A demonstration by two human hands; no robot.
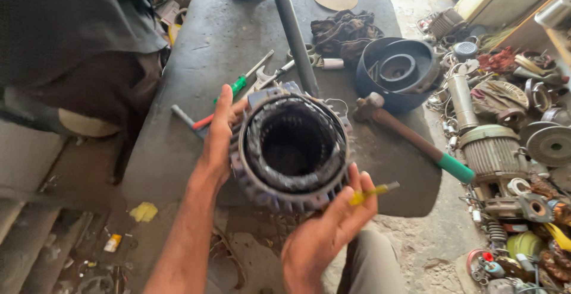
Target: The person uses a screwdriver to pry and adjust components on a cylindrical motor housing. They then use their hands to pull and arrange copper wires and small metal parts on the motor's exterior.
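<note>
While hands [273, 181] grip stator [291, 145], hammer [410, 136] beside.

Dull ribbed metal motor housing [279, 193]; matt grey workbench [208, 50]; crumpled cloth rag [345, 29].

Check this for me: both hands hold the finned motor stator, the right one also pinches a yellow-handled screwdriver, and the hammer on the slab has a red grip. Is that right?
Not quite: the head view shows the hammer has a green grip, not red. The rest holds: left hand and right hand hold the motor stator, with the yellow-handled screwdriver in the right.
</note>
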